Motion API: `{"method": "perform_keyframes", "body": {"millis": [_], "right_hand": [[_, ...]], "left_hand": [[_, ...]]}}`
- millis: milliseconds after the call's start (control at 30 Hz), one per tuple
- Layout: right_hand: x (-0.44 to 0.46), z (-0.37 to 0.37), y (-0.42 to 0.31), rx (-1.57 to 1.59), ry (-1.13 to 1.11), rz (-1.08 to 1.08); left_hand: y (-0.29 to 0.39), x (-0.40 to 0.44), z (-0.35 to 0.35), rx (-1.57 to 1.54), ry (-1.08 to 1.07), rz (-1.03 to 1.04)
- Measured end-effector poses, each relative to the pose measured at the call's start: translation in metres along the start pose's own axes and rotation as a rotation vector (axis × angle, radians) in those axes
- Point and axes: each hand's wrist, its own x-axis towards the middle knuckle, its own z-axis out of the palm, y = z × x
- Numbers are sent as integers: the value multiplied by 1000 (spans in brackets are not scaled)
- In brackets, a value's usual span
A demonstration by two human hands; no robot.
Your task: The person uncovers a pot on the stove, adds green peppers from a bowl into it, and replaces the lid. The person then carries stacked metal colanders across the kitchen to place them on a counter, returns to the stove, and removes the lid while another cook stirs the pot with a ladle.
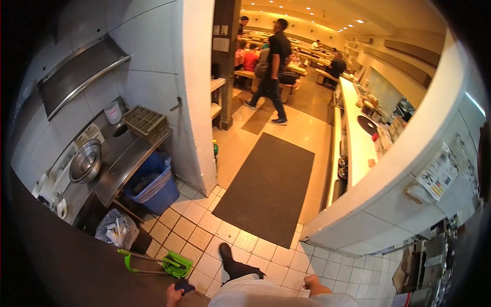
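At the bottom of the view, my left hand (174, 295) is closed around a small dark bundle that looks like a cloth (184, 286). Just beyond it, a bright green dustpan (177, 264) with a long handle lies close to the dark wall or panel. My right hand (313, 283) hangs low on the other side of my body, fingers curled in, and nothing shows in it. One dark shoe (225, 249) of mine is forward on the white floor tiles.
A dark mat (268, 189) runs through the doorway, where a person in black (279, 61) walks past seated people. Left stand a blue bin (158, 192), a smaller lined bin (117, 228) and a steel counter with metal bowls (86, 161). A long counter (353, 128) lines the right.
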Motion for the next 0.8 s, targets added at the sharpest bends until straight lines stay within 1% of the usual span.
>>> {"method": "perform_keyframes", "body": {"millis": [67, 100, 200, 267, 300, 400, 433, 467, 567, 600, 633, 667, 700, 733, 767, 800], "right_hand": [[27, 40, 65, 56, -307, 145], [5, 32, 83, -310, -481, -369], [31, 63, 153, 66, -552, -347], [42, 61, 193, 421, -564, -13], [23, 37, 202, 296, -512, -200], [17, -7, 244, 688, -327, 70], [21, -17, 261, 728, -320, 62], [30, -26, 281, 768, -310, 57], [68, -51, 342, 850, -237, 35], [80, -57, 362, 876, -207, 32], [142, -33, 399, 568, -362, -132], [202, -13, 435, 278, -468, -336], [179, -40, 444, 335, -343, -200], [156, -64, 452, 410, -206, -66], [114, -101, 453, 494, -64, 53], [136, -106, 473, 98, -51, -296]], "left_hand": [[16, -22, -11, 18, 2, 93], [29, -36, -17, 25, 5, 143], [10, -23, 10, 374, 299, 357], [18, -40, 22, 412, 117, 139], [26, -46, 30, 432, 32, 32], [62, -65, 85, 535, 37, 7], [77, -78, 109, 444, 56, 74], [109, -92, 136, 407, 48, 132], [219, -174, 221, 304, -3, 300], [248, -175, 260, 133, -94, 356], [280, -197, 290, 174, -48, 537], [305, -199, 327, 234, 41, 796], [344, -230, 348, 209, -91, 742], [391, -281, 373, 177, -222, 669], [435, -329, 388, 269, -284, 710], [468, -362, 412, 340, -335, 748]]}}
